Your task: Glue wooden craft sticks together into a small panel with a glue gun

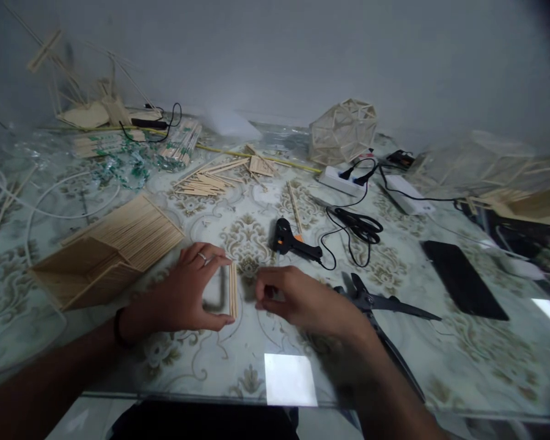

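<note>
A few short wooden sticks (233, 291) stand side by side in a narrow row on the patterned tabletop. My left hand (190, 287) grips their two ends between thumb and fingertips. Just to the right, apart from the row, my right hand (297, 299) is closed, its thumb and fingers curled together; whatever is in them, if anything, is hidden. A black glue gun (296, 240) lies beyond my right hand. Partly behind my right wrist are large black cutters (371, 300) with long handles.
A box-like stick model (114, 250) sits at the left. Farther back are loose sticks (206, 182), black scissors (355, 223), a white power strip (346, 180) with cords, and a faceted stick frame (343, 131). A black phone-like slab (464, 279) lies at the right.
</note>
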`<state>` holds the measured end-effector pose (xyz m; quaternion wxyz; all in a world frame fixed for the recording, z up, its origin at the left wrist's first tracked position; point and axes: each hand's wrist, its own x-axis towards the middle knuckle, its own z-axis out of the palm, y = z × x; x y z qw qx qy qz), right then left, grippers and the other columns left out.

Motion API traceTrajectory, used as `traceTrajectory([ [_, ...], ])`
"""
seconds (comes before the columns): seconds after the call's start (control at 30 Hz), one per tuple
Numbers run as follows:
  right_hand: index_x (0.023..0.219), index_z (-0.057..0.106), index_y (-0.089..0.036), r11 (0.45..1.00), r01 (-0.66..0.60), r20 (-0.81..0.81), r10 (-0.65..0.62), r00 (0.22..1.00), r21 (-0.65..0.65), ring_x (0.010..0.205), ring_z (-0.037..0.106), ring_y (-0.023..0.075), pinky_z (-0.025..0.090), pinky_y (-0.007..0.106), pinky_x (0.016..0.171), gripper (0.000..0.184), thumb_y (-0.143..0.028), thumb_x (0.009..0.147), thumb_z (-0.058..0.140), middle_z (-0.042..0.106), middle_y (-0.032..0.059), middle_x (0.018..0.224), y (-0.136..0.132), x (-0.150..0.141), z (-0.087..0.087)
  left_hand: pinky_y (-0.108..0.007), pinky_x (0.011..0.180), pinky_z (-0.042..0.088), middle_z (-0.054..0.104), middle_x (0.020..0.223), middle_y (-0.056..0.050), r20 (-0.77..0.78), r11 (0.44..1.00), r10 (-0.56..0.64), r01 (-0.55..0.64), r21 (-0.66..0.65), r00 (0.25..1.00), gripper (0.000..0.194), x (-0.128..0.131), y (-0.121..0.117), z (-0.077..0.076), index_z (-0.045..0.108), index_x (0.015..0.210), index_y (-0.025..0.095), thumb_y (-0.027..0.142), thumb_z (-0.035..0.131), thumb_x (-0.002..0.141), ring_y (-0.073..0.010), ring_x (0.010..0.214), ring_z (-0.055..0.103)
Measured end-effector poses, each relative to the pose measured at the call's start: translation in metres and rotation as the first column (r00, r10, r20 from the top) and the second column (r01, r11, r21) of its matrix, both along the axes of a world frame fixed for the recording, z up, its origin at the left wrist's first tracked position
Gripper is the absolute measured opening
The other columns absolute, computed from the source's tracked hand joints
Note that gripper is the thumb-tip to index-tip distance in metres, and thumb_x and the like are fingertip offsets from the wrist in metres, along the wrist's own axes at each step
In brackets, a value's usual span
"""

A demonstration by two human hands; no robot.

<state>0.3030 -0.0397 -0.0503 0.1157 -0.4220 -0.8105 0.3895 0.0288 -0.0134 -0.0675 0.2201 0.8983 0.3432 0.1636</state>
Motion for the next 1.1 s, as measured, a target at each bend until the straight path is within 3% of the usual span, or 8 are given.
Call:
traceTrajectory([
  [0.07, 0.096, 0.081, -0.014, 0.998, 0.058, 0.011, -0.058, 0.998, 0.039, 0.079, 0.072, 0.0212, 0.054, 0.031, 0.075, 0.010, -0.005, 0.098, 0.077, 0.078, 0.0068, 0.089, 0.002, 0.000, 0.000, -0.062, 0.115, 0.049, 0.067, 0.138, -0.018, -0.032, 1.000, 0.003, -0.003, 0.003, 0.999, 0.078, 0.003, -0.002, -0.003, 0.064, 0.133, 0.018, 0.045, 0.098, 0.068, -0.0437, 0.132, 0.059],
  [0.23, 0.098, 0.083, -0.018, 0.996, 0.061, 0.011, -0.062, 0.998, 0.068, 0.088, 0.078, 0.0229, 0.057, 0.034, 0.085, 0.018, -0.006, 0.104, 0.070, 0.082, 0.0086, 0.098, 0.004, -0.010, -0.008, -0.062, 0.112, 0.048, 0.067, 0.138, -0.018, -0.092, 1.000, -0.017, 0.018, 0.012, 0.996, 0.072, 0.005, -0.007, -0.005, 0.068, 0.131, 0.017, 0.050, 0.095, 0.072, -0.0435, 0.129, 0.058],
  [0.43, 0.111, 0.083, -0.019, 0.993, 0.096, 0.020, -0.097, 0.995, 0.063, 0.094, 0.079, 0.0235, 0.060, 0.037, 0.090, 0.018, -0.007, 0.102, 0.072, 0.084, 0.0088, 0.106, 0.004, -0.008, -0.004, -0.062, 0.115, 0.045, 0.065, 0.142, -0.019, -0.129, 0.999, -0.044, 0.045, 0.006, 0.991, 0.079, 0.013, -0.014, -0.004, 0.066, 0.138, 0.017, 0.055, 0.093, 0.075, -0.0432, 0.132, 0.057],
  [0.6, 0.115, 0.082, -0.015, 0.989, 0.141, 0.082, -0.144, 0.986, 0.049, 0.083, 0.075, 0.0241, 0.060, 0.038, 0.083, 0.021, -0.007, 0.096, 0.081, 0.079, 0.0081, 0.098, 0.005, -0.004, 0.000, -0.063, 0.118, 0.043, 0.065, 0.144, -0.021, -0.160, 0.999, -0.045, 0.046, 0.002, 0.986, 0.080, 0.015, -0.015, -0.005, 0.065, 0.138, 0.013, 0.054, 0.093, 0.076, -0.0448, 0.138, 0.055],
  [0.73, 0.126, 0.077, -0.013, 0.990, 0.138, 0.105, -0.138, 0.985, 0.008, 0.089, 0.075, 0.0261, 0.062, 0.042, 0.088, 0.051, -0.013, 0.080, 0.100, 0.076, 0.0088, 0.106, 0.001, -0.010, -0.003, -0.062, 0.118, 0.043, 0.066, 0.143, -0.022, -0.178, 1.000, -0.028, 0.028, 0.000, 0.984, 0.075, 0.013, -0.016, -0.004, 0.066, 0.134, 0.012, 0.052, 0.092, 0.076, -0.0444, 0.137, 0.055],
  [0.87, 0.142, 0.069, -0.017, 0.988, 0.156, 0.091, -0.153, 0.984, -0.017, 0.106, 0.077, 0.0298, 0.064, 0.046, 0.099, 0.079, -0.015, 0.072, 0.106, 0.072, 0.0114, 0.124, -0.010, -0.020, -0.008, -0.061, 0.119, 0.043, 0.065, 0.145, -0.021, -0.188, 1.000, -0.012, 0.013, 0.001, 0.982, 0.070, 0.013, -0.018, -0.006, 0.067, 0.133, 0.015, 0.051, 0.090, 0.078, -0.0442, 0.139, 0.055],
  [1.1, 0.156, 0.060, -0.021, 0.977, 0.212, 0.030, -0.211, 0.977, -0.020, 0.128, 0.073, 0.0325, 0.057, 0.053, 0.118, 0.082, -0.007, 0.083, 0.095, 0.066, 0.0139, 0.138, -0.023, -0.024, -0.021, -0.062, 0.118, 0.041, 0.064, 0.148, -0.018, -0.203, 1.000, -0.012, 0.012, -0.002, 0.979, 0.068, 0.015, -0.017, -0.003, 0.070, 0.136, 0.019, 0.052, 0.088, 0.080, -0.0448, 0.140, 0.054],
])
